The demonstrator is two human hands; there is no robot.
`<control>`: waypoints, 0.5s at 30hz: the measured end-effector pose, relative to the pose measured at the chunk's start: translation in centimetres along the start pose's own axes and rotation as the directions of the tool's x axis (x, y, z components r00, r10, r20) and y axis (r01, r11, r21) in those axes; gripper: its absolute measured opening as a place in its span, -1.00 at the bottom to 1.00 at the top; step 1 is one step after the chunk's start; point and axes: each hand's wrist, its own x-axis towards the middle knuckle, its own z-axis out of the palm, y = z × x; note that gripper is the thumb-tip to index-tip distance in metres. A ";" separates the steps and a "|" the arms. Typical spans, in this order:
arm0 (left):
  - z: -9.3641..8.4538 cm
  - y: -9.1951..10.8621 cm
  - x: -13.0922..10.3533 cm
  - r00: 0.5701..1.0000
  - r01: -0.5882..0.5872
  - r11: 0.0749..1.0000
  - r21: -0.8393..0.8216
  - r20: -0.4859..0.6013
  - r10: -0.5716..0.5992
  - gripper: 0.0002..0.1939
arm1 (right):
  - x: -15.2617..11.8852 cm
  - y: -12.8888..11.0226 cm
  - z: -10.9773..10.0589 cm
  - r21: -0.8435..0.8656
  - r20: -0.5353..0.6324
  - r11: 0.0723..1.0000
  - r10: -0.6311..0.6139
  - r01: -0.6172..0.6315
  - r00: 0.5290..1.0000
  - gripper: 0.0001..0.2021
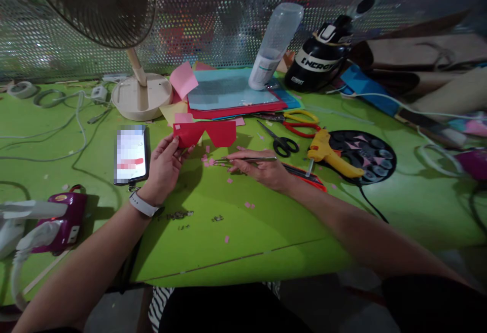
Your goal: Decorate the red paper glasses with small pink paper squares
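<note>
Paper cutout (224, 136), red and notched along its lower edge, is held up over the green surface (213, 257), a small pink square (177, 127) at its left end. The left hand (166, 163) pinches that same end between thumb and fingers. Just below the cutout, to its right, the right hand (254, 167) is closed around metal tweezers (262, 159); their tips point at pink paper bits (211, 162) under the cutout, and whether they grip one cannot be told. Left of the cutout lies a lit phone (131, 155); right of it, black-handled scissors (285, 146) and a yellow glue gun (333, 155); behind it, stacked sheets (224, 87).
</note>
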 end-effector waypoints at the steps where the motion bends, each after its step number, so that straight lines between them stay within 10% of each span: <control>1: 0.0 0.0 0.0 1.000 0.001 1.000 0.004 -0.001 -0.001 -0.89 | 0.0 -0.1 0.0 0.001 0.001 1.000 -0.001 0.001 1.000 -0.75; 15: 0.0 0.0 -0.1 1.000 -0.007 1.000 0.026 -0.001 0.007 -0.86 | 0.1 -0.1 0.2 -0.007 0.009 0.997 -0.078 0.078 0.997 -0.79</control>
